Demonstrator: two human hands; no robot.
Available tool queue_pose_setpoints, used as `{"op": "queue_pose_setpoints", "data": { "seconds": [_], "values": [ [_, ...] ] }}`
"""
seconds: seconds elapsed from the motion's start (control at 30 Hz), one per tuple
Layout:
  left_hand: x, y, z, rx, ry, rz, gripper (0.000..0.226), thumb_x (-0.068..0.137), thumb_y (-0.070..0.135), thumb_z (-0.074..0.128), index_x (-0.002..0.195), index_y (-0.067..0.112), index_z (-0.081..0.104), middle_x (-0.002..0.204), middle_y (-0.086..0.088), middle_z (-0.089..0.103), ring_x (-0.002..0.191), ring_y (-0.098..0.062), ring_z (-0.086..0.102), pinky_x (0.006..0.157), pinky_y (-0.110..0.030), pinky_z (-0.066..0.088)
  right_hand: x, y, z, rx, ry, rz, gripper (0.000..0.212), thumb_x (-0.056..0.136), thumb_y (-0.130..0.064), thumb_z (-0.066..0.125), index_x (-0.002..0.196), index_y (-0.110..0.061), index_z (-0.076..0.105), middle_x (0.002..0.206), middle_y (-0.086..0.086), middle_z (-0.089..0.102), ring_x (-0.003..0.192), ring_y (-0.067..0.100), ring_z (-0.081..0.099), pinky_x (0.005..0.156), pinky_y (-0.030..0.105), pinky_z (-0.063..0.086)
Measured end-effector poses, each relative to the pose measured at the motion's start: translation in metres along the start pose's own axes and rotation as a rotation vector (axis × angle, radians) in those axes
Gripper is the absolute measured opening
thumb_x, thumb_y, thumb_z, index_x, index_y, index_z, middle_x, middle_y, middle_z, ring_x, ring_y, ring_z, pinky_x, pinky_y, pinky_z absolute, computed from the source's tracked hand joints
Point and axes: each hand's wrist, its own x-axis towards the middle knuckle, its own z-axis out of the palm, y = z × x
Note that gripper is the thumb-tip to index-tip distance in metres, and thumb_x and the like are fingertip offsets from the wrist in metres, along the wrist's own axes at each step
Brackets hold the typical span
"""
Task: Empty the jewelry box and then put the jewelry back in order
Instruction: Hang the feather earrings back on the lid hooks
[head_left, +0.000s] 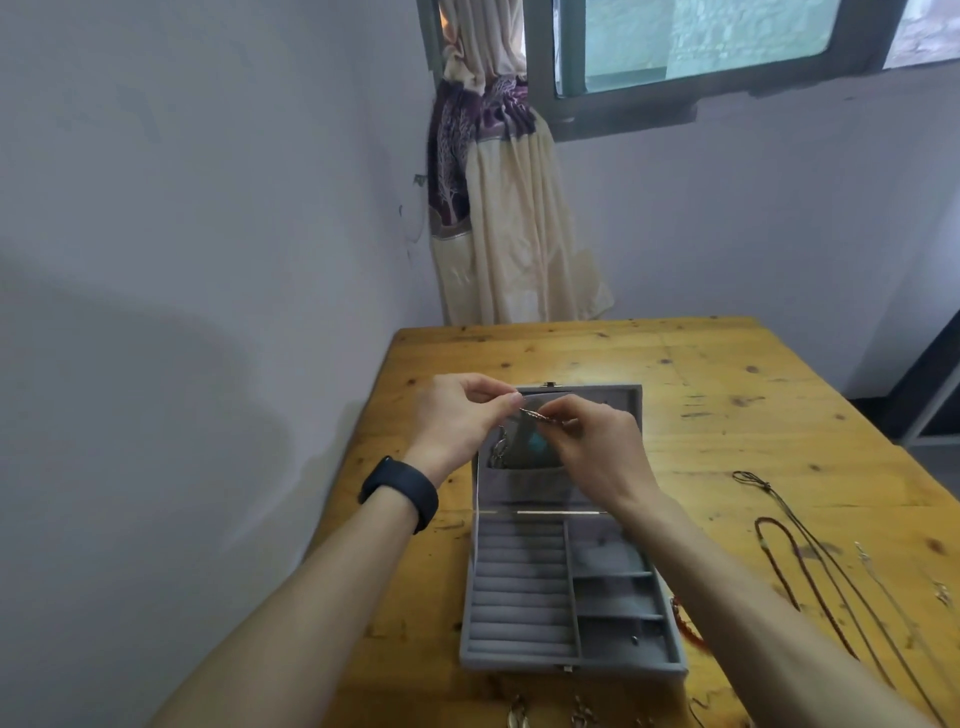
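Observation:
A grey velvet jewelry box (519, 587) lies open on the wooden table, its lid (631, 405) standing upright at the back. Ring rolls fill its left half and small compartments its right; one small stud (634, 640) lies in the nearest compartment. In front of the lid, my left hand (457, 415) and my right hand (592, 447) together pinch a thin silver chain (535, 414) by its end. Its lower part hangs into the lid pocket (519, 457), beside a turquoise piece (537, 442).
Several cord necklaces and chains (810, 561) lie spread on the table (727, 384) to the right of the box. Small pieces (519, 714) sit at the near edge, a red one (685, 623) by the box's right side. A wall stands left, a curtain (498, 208) behind.

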Motion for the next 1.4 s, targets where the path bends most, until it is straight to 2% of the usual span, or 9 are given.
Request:
{"op": "queue_pose_setpoints", "data": {
  "seconds": [0.2, 0.43, 0.53, 0.63, 0.77, 0.9, 1.1, 1.27, 1.4],
  "values": [
    [0.001, -0.018, 0.01, 0.196, 0.016, 0.04, 0.01, 0.085, 0.038, 0.076, 0.09, 0.03, 0.078, 0.082, 0.017, 0.073, 0.08, 0.004, 0.066, 0.072, -0.018, 0.055, -0.007, 0.018, 0.006, -0.209, 0.044, -0.104, 0.014, 0.085, -0.026, 0.078, 0.1, -0.025, 0.08, 0.089, -0.003, 0.057, 0.08, 0.02, 0.058, 0.069, 0.029, 0.045],
    [-0.001, -0.025, 0.004, 0.462, 0.078, 0.111, 0.011, 0.089, 0.043, 0.07, 0.09, 0.034, 0.076, 0.086, 0.019, 0.069, 0.081, 0.001, 0.058, 0.058, -0.011, 0.038, -0.009, 0.012, 0.026, -0.318, -0.179, -0.009, 0.022, 0.09, -0.037, 0.063, 0.109, -0.03, 0.071, 0.098, -0.004, 0.074, 0.097, 0.027, 0.066, 0.075, 0.037, 0.053],
    [0.002, -0.028, 0.001, 0.495, 0.092, 0.119, 0.013, 0.089, 0.043, 0.07, 0.09, 0.033, 0.077, 0.09, 0.017, 0.071, 0.082, -0.002, 0.059, 0.061, -0.016, 0.042, -0.009, 0.01, 0.031, -0.289, -0.231, 0.046, 0.023, 0.089, -0.043, 0.061, 0.105, -0.029, 0.068, 0.095, -0.002, 0.075, 0.092, 0.028, 0.067, 0.076, 0.039, 0.055],
    [0.005, -0.029, 0.001, 0.514, 0.07, 0.105, 0.012, 0.088, 0.044, 0.071, 0.09, 0.033, 0.077, 0.092, 0.016, 0.073, 0.086, -0.002, 0.063, 0.065, -0.018, 0.047, -0.007, 0.011, 0.03, -0.25, -0.272, 0.014, 0.024, 0.088, -0.049, 0.064, 0.099, -0.031, 0.077, 0.094, -0.006, 0.068, 0.089, 0.021, 0.065, 0.078, 0.038, 0.054],
    [0.004, -0.025, 0.003, 0.668, 0.036, 0.139, 0.013, 0.091, 0.044, 0.068, 0.095, 0.035, 0.077, 0.097, 0.016, 0.073, 0.09, -0.006, 0.066, 0.067, -0.024, 0.054, -0.007, 0.011, 0.026, -0.247, -0.376, -0.009, 0.022, 0.091, -0.042, 0.061, 0.1, -0.031, 0.078, 0.1, -0.005, 0.06, 0.097, 0.021, 0.061, 0.084, 0.036, 0.05],
    [0.005, -0.022, 0.004, 0.75, 0.017, 0.155, 0.015, 0.093, 0.044, 0.064, 0.097, 0.036, 0.076, 0.102, 0.014, 0.073, 0.094, -0.01, 0.066, 0.069, -0.029, 0.056, -0.01, 0.009, 0.028, -0.157, -0.252, -0.009, 0.024, 0.082, -0.047, 0.062, 0.099, -0.032, 0.07, 0.097, -0.011, 0.062, 0.092, 0.019, 0.063, 0.08, 0.037, 0.054],
    [0.006, -0.02, 0.004, 0.775, -0.014, 0.169, 0.02, 0.097, 0.043, 0.059, 0.105, 0.034, 0.074, 0.107, 0.011, 0.072, 0.095, -0.012, 0.065, 0.062, -0.023, 0.044, -0.009, 0.004, 0.039, 0.096, -0.08, 0.03, 0.026, 0.083, -0.051, 0.07, 0.098, -0.03, 0.074, 0.091, -0.014, 0.068, 0.083, 0.002, 0.064, 0.076, 0.03, 0.056],
    [0.008, -0.021, 0.003, 0.825, -0.053, 0.196, 0.02, 0.099, 0.039, 0.056, 0.109, 0.033, 0.072, 0.108, 0.009, 0.071, 0.093, -0.014, 0.065, 0.063, -0.027, 0.049, -0.006, 0.001, 0.043, 0.209, -0.055, 0.032, 0.012, 0.091, -0.035, 0.071, 0.098, -0.026, 0.076, 0.088, -0.013, 0.071, 0.082, 0.002, 0.065, 0.075, 0.029, 0.055],
    [0.009, -0.022, 0.003, 0.807, -0.066, 0.208, 0.02, 0.1, 0.039, 0.054, 0.108, 0.032, 0.072, 0.106, 0.009, 0.071, 0.092, -0.015, 0.065, 0.066, -0.03, 0.053, -0.004, 0.0, 0.043, 0.198, -0.065, 0.037, 0.011, 0.093, -0.033, 0.068, 0.097, -0.025, 0.074, 0.088, -0.01, 0.069, 0.082, 0.004, 0.063, 0.074, 0.029, 0.054]
  ]
}}
